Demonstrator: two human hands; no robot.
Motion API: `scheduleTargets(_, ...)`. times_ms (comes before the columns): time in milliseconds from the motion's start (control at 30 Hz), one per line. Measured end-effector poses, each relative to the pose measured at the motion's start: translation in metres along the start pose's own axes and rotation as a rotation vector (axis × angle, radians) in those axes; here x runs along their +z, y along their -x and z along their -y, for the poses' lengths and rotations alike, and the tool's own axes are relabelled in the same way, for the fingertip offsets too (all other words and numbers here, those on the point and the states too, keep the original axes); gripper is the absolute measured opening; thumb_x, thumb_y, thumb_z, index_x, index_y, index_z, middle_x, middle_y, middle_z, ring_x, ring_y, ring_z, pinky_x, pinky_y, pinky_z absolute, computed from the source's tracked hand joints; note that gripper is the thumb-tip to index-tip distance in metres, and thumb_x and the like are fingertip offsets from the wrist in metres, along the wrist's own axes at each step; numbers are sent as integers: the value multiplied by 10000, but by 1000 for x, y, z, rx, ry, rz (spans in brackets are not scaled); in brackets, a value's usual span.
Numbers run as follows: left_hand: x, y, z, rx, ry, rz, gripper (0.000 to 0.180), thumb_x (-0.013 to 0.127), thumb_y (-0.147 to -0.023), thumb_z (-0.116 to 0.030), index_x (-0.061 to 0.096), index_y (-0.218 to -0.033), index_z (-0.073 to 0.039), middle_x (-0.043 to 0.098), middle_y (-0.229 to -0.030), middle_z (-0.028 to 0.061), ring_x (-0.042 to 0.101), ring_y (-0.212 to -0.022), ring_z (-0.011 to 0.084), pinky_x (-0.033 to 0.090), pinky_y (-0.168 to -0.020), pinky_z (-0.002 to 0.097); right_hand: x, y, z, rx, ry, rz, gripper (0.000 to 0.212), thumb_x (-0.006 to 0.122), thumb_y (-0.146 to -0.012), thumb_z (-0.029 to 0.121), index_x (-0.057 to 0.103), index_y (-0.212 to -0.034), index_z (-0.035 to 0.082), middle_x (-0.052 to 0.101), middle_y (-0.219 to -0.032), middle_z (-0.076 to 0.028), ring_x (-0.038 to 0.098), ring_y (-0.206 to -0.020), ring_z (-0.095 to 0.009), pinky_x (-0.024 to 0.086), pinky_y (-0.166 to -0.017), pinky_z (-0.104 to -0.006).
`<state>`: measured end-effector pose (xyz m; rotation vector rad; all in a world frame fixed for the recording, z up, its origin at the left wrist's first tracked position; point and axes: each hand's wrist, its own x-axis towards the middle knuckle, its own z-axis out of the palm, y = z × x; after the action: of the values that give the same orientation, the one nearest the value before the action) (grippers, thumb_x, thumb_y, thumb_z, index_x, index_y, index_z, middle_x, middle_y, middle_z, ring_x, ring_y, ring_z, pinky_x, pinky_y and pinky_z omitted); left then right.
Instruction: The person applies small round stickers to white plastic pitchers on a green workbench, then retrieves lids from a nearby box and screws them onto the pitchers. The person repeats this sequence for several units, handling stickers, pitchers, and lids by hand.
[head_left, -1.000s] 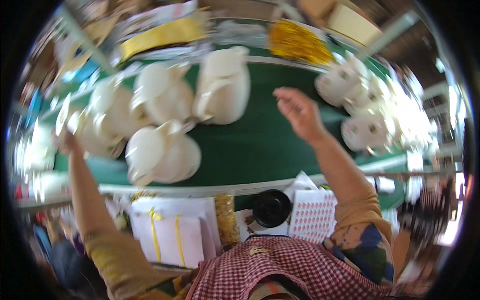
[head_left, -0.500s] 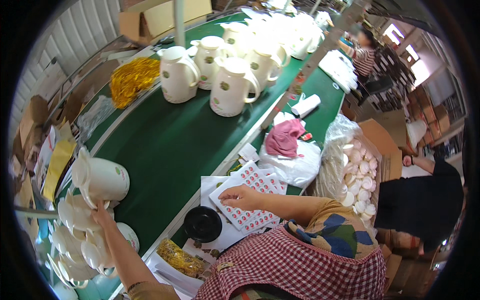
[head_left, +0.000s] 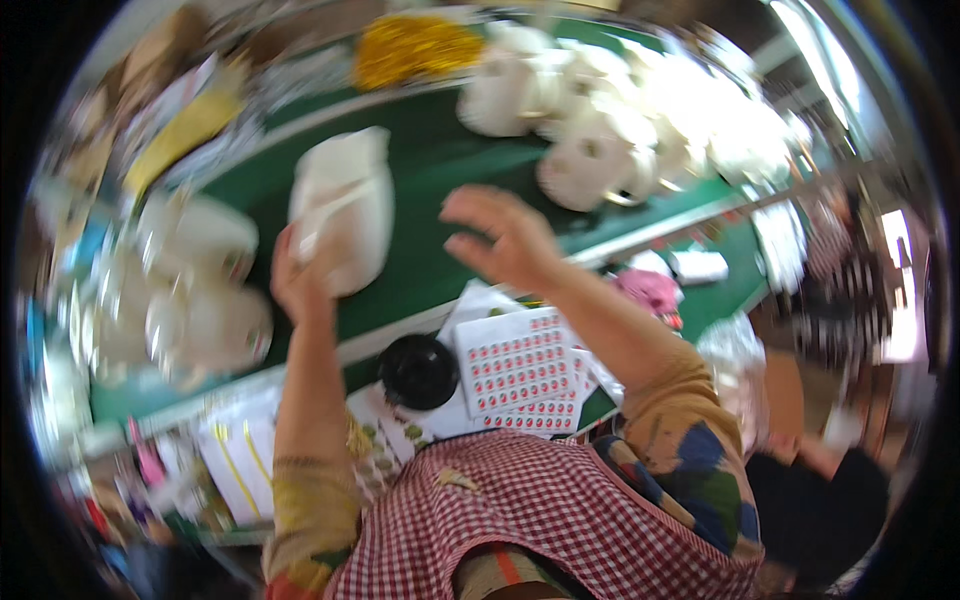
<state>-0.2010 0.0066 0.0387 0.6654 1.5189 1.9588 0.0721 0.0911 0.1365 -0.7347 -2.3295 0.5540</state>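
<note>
Left cluster of jugs (head_left: 215,325): several glossy white handled jugs crowded together on the green table (head_left: 425,150), apart from the one in hand.
White packet (head_left: 232,465): bound with yellow ties, at the table's near side.
Left hand (head_left: 298,278): wrapped about the near left side of a single white jug, apparently grasping it; blur hides whether the fingers pass through the handle.
Held jug (head_left: 345,215): over the middle-left of the table, between the two clusters; whether its base touches the surface cannot be told.
Handling: probably hollow and fairly light for its bulk, stiff-walled, and smooth enough to slip under a loose palm; a knock against a neighbour could scuff or crack it.
Best hold: likely the handle, with a second palm steadying the body or base rather than the lid.
Gold tinsel bundle (head_left: 415,50): loose and soft-looking, along the far edge.
Black round dish (head_left: 418,372): at the near edge, just beside the sticker sheets.
Right hand (head_left: 500,238): empty, fingers loosely parted and slightly curled, apart from the held jug.
Sticker sheets (head_left: 518,362): overlapping, white with rows of small red marks.
Right cluster of jugs (head_left: 590,155): more white jugs, standing close together.
Pink cloth (head_left: 648,290): crumpled, beyond the right forearm.
</note>
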Motion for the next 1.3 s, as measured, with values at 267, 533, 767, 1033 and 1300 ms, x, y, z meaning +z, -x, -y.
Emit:
scheduleTargets(267,1,17,-4,340,-424,135,369,743,-641,73,391,-589,-23,677,-1198,69,587,-813,94,450,-640,245,31,-114,3,-16,300,416,894,736,-744,552,368,-1461,166,365,-1491,-154,462,-1284,-366,417,-1034,-447)
scheduleTargets(533,4,15,-11,317,-451,143,311,695,-619,85,397,-591,2,682,-1189,66,656,-823,213,494,-641,283,37,-130,0,-60,166,577,837,757,-727,362,375,-1454,200,392,-1445,-150,463,-1269,-375,400,-1056,-428)
scheduleTargets(767,-5,8,-12,334,-420,201,291,702,-621,80,421,-594,8,679,-1196,64,664,-830,224,503,-647,285,32,-145,-5,-241,79,683,830,772,-652,161,425,-1406,194,393,-1410,-128,445,-1279,-340,394,-1063,-405)
scheduleTargets(1033,-6,5,-16,314,-454,228,277,723,-616,80,456,-602,9,685,-1186,57,671,-839,214,524,-688,285,28,-158,-3,-259,3,759,786,741,-600,118,469,-1336,159,421,-1335,-123,452,-1251,-323,407,-1043,-377)
scheduleTargets(1300,-17,-6,-12,297,-345,211,293,685,-592,123,415,-600,10,688,-1186,85,605,-759,111,458,-628,244,13,-155,-4,-177,-184,709,770,740,-620,100,474,-1339,181,426,-1368,-125,456,-1265,-333,434,-1007,-416)
